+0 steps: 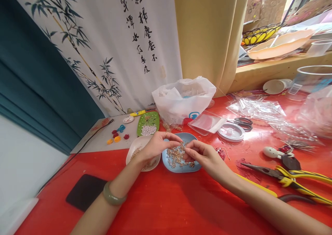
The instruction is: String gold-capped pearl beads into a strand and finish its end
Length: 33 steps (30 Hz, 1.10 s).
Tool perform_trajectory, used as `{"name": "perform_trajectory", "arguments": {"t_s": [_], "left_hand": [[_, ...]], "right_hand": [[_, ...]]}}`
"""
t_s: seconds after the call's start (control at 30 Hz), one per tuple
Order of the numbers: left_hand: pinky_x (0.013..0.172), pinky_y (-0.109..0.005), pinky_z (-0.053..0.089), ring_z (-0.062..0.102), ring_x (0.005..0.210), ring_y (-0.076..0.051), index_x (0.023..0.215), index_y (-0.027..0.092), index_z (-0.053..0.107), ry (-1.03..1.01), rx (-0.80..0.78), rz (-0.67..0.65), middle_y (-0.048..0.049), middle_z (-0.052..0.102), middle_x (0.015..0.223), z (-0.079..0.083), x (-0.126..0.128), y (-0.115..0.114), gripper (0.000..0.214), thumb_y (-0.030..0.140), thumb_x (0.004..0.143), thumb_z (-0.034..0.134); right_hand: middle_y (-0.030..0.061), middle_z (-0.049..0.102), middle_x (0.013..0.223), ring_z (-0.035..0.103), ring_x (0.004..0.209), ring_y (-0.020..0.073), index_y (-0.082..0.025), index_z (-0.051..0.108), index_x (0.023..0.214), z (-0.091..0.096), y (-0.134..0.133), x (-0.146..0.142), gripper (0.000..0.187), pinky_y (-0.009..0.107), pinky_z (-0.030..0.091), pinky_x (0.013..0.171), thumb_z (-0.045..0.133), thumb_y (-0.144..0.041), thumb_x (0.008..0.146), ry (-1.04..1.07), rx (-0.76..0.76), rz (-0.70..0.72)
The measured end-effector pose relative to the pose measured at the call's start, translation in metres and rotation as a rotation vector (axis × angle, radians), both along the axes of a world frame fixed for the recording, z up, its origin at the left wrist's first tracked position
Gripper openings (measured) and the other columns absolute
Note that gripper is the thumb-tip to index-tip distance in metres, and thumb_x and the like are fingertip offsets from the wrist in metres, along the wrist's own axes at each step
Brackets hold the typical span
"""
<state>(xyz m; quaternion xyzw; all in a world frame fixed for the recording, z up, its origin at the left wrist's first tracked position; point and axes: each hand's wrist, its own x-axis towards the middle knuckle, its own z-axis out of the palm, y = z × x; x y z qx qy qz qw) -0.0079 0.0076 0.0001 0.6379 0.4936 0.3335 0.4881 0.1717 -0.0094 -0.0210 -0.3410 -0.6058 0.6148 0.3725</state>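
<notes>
Both hands are over a blue plate (169, 168) that holds a heap of small gold-coloured findings (176, 156). My left hand (161, 144) reaches in from the left, its thumb and forefinger brought together in a pinch. Close beside it, my right hand (199, 152) is pinched too, fingertips just above the heap. Whatever sits between the fingertips is too small to make out. Partly behind my left wrist stands a white dish (132, 145) of tiny gold beads (136, 152). A green tray (141, 126) with pearly white beads (148, 130) lies behind it.
At right lie long-nose pliers (282, 176) with yellow handles, scissors (242, 123) and a round white spool (231, 131). A white plastic bag (178, 101) stands behind the plates. A black phone-like slab (86, 192) lies by my left forearm. Clear plastic packets (256, 108) lie at back right.
</notes>
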Motion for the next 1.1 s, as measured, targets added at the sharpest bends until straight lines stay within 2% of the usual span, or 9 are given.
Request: {"name": "perform_trajectory", "arguments": {"t_s": [0.1, 0.23, 0.33, 0.43, 0.63, 0.93, 1.0, 1.1], "left_hand": [[0.068, -0.026, 0.039, 0.054, 0.077, -0.015, 0.076, 0.020, 0.067, 0.375, 0.196, -0.042, -0.0022, 0.063, 0.079, 0.009, -0.010, -0.001, 0.012, 0.027, 0.069, 0.060], [0.059, -0.026, 0.034, 0.051, 0.072, -0.016, 0.067, 0.024, 0.068, 0.868, 0.299, -0.147, -0.0020, 0.058, 0.069, 0.013, -0.018, -0.005, 0.010, 0.031, 0.066, 0.061], [0.054, -0.025, 0.031, 0.050, 0.072, -0.017, 0.069, 0.025, 0.068, 1.031, 0.331, -0.188, -0.0031, 0.055, 0.068, 0.010, -0.016, -0.009, 0.012, 0.034, 0.065, 0.061], [0.054, -0.024, 0.029, 0.049, 0.074, -0.018, 0.071, 0.024, 0.068, 1.090, 0.327, -0.199, -0.0038, 0.053, 0.068, 0.004, -0.013, -0.010, 0.011, 0.030, 0.065, 0.061], [0.055, -0.025, 0.029, 0.049, 0.074, -0.018, 0.070, 0.023, 0.067, 1.073, 0.305, -0.205, -0.0038, 0.052, 0.068, 0.001, -0.012, -0.009, 0.012, 0.024, 0.068, 0.056], [0.055, -0.026, 0.031, 0.049, 0.068, -0.017, 0.067, 0.019, 0.065, 0.940, 0.302, -0.106, -0.0040, 0.051, 0.069, 0.001, -0.006, -0.011, 0.012, 0.021, 0.065, 0.053], [0.056, -0.025, 0.034, 0.050, 0.066, -0.016, 0.069, 0.019, 0.064, 0.788, 0.256, -0.068, -0.0031, 0.054, 0.070, 0.002, -0.005, -0.008, 0.011, 0.020, 0.064, 0.054], [0.060, -0.024, 0.038, 0.051, 0.067, -0.014, 0.072, 0.017, 0.062, 0.377, 0.121, -0.065, -0.0021, 0.058, 0.072, 0.003, -0.004, -0.003, 0.011, 0.023, 0.065, 0.057]], "right_hand": [[0.0000, 0.059, 0.065, 0.057, 0.063, 0.0117, -0.017, 0.051, 0.071, 0.000, 0.000, 0.000, 0.019, 0.027, 0.046, 0.063, 0.050, -0.034, 0.079, -0.006, -0.006, -0.036], [-0.0003, 0.059, 0.063, 0.057, 0.061, 0.0110, -0.017, 0.051, 0.069, 0.002, 0.000, -0.001, 0.019, 0.025, 0.046, 0.061, 0.051, -0.035, 0.077, -0.022, -0.013, -0.064], [0.0000, 0.060, 0.064, 0.057, 0.061, 0.0109, -0.017, 0.052, 0.069, 0.004, 0.000, -0.001, 0.020, 0.025, 0.046, 0.060, 0.052, -0.036, 0.076, -0.025, -0.025, -0.064], [0.0001, 0.060, 0.064, 0.057, 0.061, 0.0110, -0.017, 0.052, 0.068, 0.004, 0.000, -0.001, 0.020, 0.025, 0.046, 0.060, 0.052, -0.036, 0.075, -0.026, -0.038, -0.069], [0.0000, 0.061, 0.063, 0.058, 0.061, 0.0111, -0.017, 0.052, 0.068, 0.004, 0.000, -0.001, 0.020, 0.026, 0.047, 0.061, 0.053, -0.036, 0.075, -0.036, -0.047, -0.077], [0.0003, 0.060, 0.063, 0.058, 0.062, 0.0121, -0.017, 0.051, 0.069, 0.003, -0.001, -0.001, 0.020, 0.027, 0.046, 0.062, 0.052, -0.036, 0.077, -0.042, -0.032, -0.058], [0.0000, 0.060, 0.063, 0.057, 0.061, 0.0117, -0.017, 0.052, 0.068, 0.004, -0.001, -0.001, 0.020, 0.026, 0.045, 0.060, 0.052, -0.035, 0.077, -0.049, -0.027, -0.060], [-0.0002, 0.060, 0.062, 0.057, 0.059, 0.0108, -0.017, 0.052, 0.067, 0.007, -0.003, 0.000, 0.021, 0.025, 0.044, 0.058, 0.051, -0.035, 0.078, -0.047, -0.029, -0.041]]}}
